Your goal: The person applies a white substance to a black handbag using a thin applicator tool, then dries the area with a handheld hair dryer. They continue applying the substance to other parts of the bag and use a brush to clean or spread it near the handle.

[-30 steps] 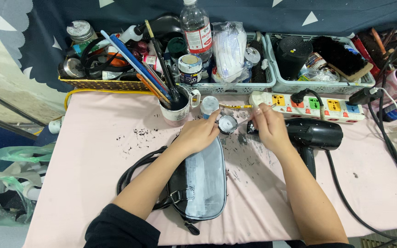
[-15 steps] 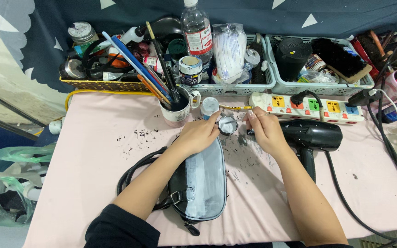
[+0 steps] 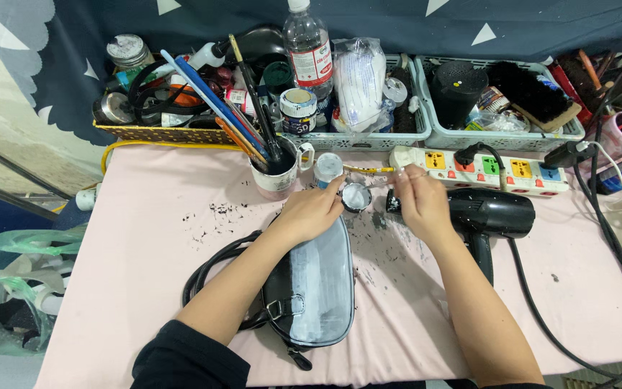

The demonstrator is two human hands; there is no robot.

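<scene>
Open paint pot and thin brush

Small round pot (image 3: 356, 195) of white paint stands upright on the table; the yellow-handled brush (image 3: 370, 170) lies level above it.

Item count: one black handbag (image 3: 311, 288), one black hair dryer (image 3: 489, 215), one white power strip (image 3: 480, 164), one plastic water bottle (image 3: 307, 43), one brush-filled mug (image 3: 276, 173), two grey storage baskets (image 3: 502, 138), two hands (image 3: 312, 212).

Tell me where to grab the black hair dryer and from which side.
Grip the hair dryer by its handle, coming from the near edge of the table: the handle points toward the person and lies bare, while the right hand crowds the barrel's nozzle end.
</scene>
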